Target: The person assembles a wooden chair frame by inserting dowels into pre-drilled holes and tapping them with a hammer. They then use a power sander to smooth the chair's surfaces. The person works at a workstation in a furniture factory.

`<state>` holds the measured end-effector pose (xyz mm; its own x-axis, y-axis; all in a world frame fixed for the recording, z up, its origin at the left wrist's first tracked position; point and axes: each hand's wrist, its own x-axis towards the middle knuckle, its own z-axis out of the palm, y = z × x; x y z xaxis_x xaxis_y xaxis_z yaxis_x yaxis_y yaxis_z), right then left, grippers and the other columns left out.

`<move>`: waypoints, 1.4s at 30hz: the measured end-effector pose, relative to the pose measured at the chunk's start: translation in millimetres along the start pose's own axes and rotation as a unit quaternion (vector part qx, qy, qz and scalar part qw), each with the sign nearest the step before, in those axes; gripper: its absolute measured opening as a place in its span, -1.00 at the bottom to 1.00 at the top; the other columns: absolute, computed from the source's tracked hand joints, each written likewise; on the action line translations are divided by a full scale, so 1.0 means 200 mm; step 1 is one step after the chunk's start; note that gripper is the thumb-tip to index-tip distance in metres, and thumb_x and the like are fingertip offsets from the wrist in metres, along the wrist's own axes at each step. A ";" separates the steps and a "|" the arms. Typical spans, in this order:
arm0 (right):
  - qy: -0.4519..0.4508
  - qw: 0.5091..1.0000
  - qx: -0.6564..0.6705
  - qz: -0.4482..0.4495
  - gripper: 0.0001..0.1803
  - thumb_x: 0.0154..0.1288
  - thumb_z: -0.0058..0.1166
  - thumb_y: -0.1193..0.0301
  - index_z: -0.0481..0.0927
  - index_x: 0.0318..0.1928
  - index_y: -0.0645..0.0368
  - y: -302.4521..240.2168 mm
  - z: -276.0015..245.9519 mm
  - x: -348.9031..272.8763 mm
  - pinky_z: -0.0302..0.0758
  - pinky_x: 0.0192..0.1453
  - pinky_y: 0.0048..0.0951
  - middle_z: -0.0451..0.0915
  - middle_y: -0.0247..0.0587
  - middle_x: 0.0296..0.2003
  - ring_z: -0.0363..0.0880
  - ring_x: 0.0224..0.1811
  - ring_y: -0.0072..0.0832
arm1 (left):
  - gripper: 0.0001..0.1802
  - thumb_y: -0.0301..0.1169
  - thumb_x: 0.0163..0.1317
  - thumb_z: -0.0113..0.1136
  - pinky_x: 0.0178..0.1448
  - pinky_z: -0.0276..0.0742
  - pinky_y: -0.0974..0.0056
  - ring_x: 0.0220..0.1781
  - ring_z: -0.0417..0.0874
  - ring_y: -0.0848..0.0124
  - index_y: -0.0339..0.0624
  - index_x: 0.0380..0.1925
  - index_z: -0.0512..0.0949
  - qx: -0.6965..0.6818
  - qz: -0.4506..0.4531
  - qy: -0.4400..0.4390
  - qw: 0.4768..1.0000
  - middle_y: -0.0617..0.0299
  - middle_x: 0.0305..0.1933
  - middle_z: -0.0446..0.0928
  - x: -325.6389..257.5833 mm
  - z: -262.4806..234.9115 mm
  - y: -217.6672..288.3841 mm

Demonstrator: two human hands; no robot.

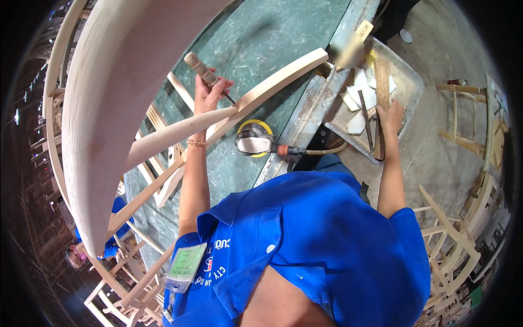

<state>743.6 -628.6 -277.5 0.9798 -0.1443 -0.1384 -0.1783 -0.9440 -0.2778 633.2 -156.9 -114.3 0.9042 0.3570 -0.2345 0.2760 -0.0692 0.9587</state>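
My left hand is closed round a slim chisel with a thick wooden handle. Its thin dark blade points down at the joint where a round wooden rail meets a curved wooden piece; whether the tip touches is hard to see. On the right, my right hand grips a long wooden strip lying in a shallow worn tray. Beside the strip in the tray are a dark narrow bar and several white flat pieces.
A large pale curved wooden part looms close at upper left. A round sander with a hose rests on the green worktop. A brush-like tool lies at the tray's far edge. Chair frames stand right; another person is lower left.
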 end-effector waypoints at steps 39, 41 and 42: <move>-0.331 0.756 0.541 -0.164 -0.20 0.21 0.20 0.33 0.14 0.41 0.14 -0.71 -0.72 -0.10 0.34 -0.53 -0.63 0.43 -0.40 -0.39 0.36 -0.55 -0.73 | -0.58 -0.45 0.30 0.18 -0.19 0.56 0.39 -0.25 0.68 0.43 -0.16 0.09 0.26 -0.031 0.023 0.044 0.998 0.24 -0.23 0.51 -0.02 0.07 0.02; -0.328 0.765 0.521 -0.190 -0.18 0.21 0.21 0.33 0.12 0.44 0.05 -0.76 -0.76 -0.11 0.33 -0.53 -0.64 0.45 -0.40 -0.37 0.35 -0.54 -0.74 | -0.58 -0.45 0.30 0.18 -0.19 0.56 0.39 -0.24 0.68 0.43 -0.16 0.09 0.26 -0.032 0.018 0.040 0.999 0.24 -0.22 0.51 -0.02 0.07 0.02; -0.326 0.769 0.511 -0.203 -0.16 0.20 0.21 0.34 0.11 0.45 0.00 -0.77 -0.77 -0.11 0.32 -0.53 -0.65 0.46 -0.39 -0.36 0.35 -0.53 -0.74 | -0.58 -0.45 0.30 0.18 -0.19 0.56 0.39 -0.24 0.68 0.43 -0.16 0.09 0.26 -0.034 0.018 0.037 0.999 0.24 -0.22 0.51 -0.02 0.07 0.02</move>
<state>763.3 -524.5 -85.8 0.7796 0.5945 -0.1967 -0.1735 -0.0968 -0.9801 635.2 -171.8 -112.2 0.8855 0.4243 -0.1895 0.2190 -0.0214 0.9755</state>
